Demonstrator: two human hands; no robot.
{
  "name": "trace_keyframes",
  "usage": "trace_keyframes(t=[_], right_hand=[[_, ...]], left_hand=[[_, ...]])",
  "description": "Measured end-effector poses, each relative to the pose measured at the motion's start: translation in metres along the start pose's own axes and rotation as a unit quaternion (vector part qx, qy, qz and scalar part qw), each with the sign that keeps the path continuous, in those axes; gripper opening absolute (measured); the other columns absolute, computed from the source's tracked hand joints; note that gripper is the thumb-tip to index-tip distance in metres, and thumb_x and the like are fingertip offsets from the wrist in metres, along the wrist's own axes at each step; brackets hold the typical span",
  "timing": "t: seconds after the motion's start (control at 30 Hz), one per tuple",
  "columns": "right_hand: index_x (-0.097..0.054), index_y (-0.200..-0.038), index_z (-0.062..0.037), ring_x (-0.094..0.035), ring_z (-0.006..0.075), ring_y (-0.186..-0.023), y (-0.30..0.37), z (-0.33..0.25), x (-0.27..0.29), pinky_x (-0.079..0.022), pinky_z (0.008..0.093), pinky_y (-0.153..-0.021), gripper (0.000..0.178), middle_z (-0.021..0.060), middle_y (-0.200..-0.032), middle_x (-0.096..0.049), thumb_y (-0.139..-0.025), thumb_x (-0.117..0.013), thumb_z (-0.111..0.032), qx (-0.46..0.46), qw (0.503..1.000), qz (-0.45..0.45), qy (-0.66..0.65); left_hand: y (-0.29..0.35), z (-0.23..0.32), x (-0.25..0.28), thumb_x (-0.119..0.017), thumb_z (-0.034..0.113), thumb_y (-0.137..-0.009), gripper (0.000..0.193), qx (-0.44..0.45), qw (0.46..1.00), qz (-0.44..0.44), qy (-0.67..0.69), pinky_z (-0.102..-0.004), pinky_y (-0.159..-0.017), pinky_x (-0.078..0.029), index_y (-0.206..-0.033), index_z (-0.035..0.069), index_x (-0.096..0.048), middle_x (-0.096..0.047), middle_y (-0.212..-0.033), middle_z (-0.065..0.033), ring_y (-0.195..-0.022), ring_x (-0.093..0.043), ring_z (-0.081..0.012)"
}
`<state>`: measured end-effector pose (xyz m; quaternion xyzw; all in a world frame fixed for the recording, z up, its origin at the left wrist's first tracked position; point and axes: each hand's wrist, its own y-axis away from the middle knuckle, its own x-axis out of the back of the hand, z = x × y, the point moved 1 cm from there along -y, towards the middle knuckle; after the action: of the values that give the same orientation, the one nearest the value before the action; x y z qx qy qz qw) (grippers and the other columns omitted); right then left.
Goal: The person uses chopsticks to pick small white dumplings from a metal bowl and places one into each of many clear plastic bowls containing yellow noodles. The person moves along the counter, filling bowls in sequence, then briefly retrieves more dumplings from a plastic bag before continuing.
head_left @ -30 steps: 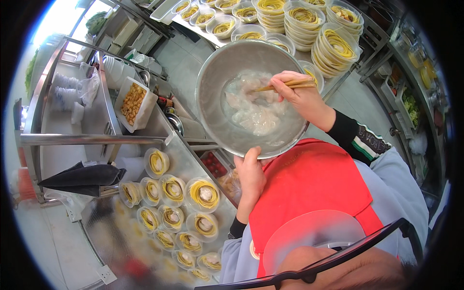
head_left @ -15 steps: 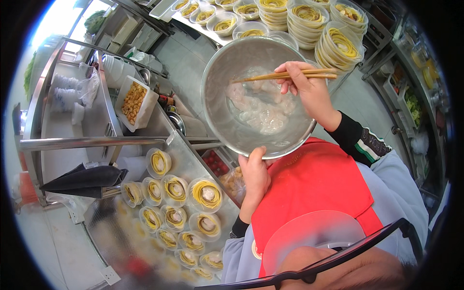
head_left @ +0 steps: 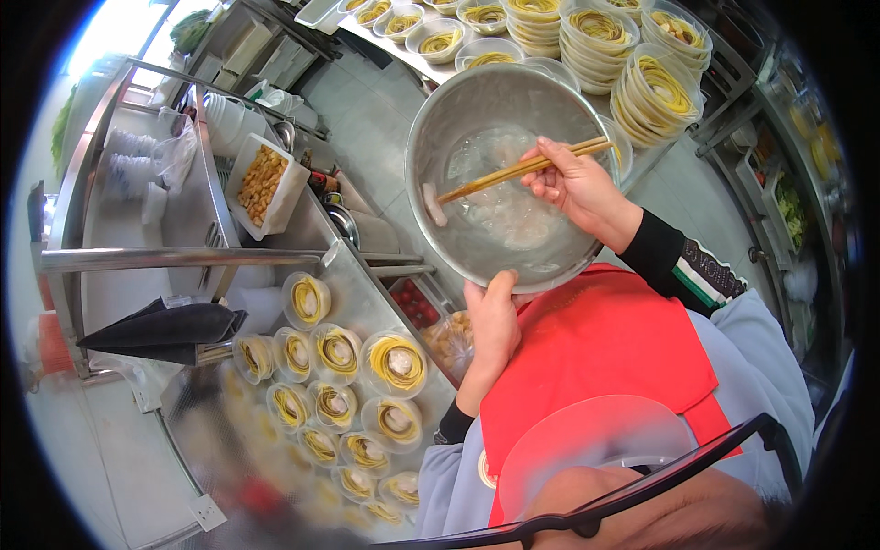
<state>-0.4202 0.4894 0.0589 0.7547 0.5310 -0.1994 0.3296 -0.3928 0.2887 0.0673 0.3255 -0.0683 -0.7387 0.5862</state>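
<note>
A large steel mixing bowl (head_left: 431, 128) is tilted in front of me, its near rim gripped by my left hand (head_left: 495, 321), thumb over the edge. Inside lie wet, whitish, translucent pieces (head_left: 518, 215) that look like raw meat or seafood. My right hand (head_left: 585, 191) is closed around a pair of wooden chopsticks (head_left: 500, 178) above the bowl. Their tips touch one pale strip (head_left: 434, 204) against the bowl's left wall. Below left, clear plastic bowls (head_left: 396, 364) of yellow noodle-like strands stand on a steel counter, several with a pale piece in the middle.
Stacked plastic bowls (head_left: 653, 99) of yellow strands fill the table at the far side. A white tub (head_left: 266, 188) of brown cubes stands left, beside a metal rail (head_left: 156, 259). Red round items (head_left: 414, 304) sit between the counter and my left arm. Shelves (head_left: 779, 192) line the right.
The chopsticks have swung so their tips point lower, and a pale strip is now at the bowl's left wall, apart from the rest. The bowl sits slightly farther right in view.
</note>
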Motion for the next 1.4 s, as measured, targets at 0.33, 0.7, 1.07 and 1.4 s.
trace_keyframes(t=[0.33,0.7,1.07,1.4], right_hand=[[-0.063,-0.102,0.0007,-0.054,0.0086,-0.059,0.014,-0.036,0.007,-0.041,0.0168,-0.045,0.032,0.0082,-0.076,-0.063,-0.104,-0.052,-0.029,-0.04,0.991,-0.036,-0.125],[-0.064,-0.106,-0.0006,-0.058,0.0073,-0.066,0.034,-0.067,0.013,-0.043,0.0178,-0.056,0.035,0.0062,-0.08,-0.066,-0.107,-0.047,-0.031,0.197,0.974,-0.016,0.108],[-0.069,-0.101,0.0027,-0.057,0.0103,-0.071,0.054,-0.055,-0.028,-0.045,0.0233,-0.066,0.024,0.0074,-0.091,-0.065,-0.103,-0.051,-0.012,0.299,0.849,-0.108,0.423],[-0.068,-0.1,0.0044,-0.056,0.011,-0.07,0.033,0.03,-0.108,-0.046,0.025,-0.067,0.025,0.0072,-0.085,-0.063,-0.103,-0.049,-0.012,0.157,0.861,-0.313,0.369]], left_hand=[[-0.003,0.006,-0.005,-0.049,0.004,-0.087,0.04,0.025,0.998,-0.051,0.016,-0.0426,-0.075,-0.063,-0.123,-0.011,-0.048,-0.06,-0.118,-0.0179,-0.098,-0.068,-0.0304],[-0.002,0.005,-0.007,-0.045,-0.001,-0.089,0.031,0.028,0.998,-0.053,-0.012,-0.047,-0.079,-0.064,-0.119,-0.011,-0.047,-0.061,-0.113,-0.0194,-0.094,-0.069,-0.0329],[0.014,0.0,0.024,-0.049,0.005,-0.086,0.04,-0.005,0.997,-0.006,0.073,-0.0495,-0.086,-0.059,-0.123,-0.01,-0.052,-0.062,-0.119,-0.0208,-0.103,-0.067,-0.0355],[0.089,-0.049,0.147,-0.05,0.006,-0.088,0.035,-0.106,0.913,0.257,0.298,-0.0454,-0.076,-0.065,-0.118,-0.011,-0.053,-0.065,-0.112,-0.0216,-0.095,-0.07,-0.0337]])
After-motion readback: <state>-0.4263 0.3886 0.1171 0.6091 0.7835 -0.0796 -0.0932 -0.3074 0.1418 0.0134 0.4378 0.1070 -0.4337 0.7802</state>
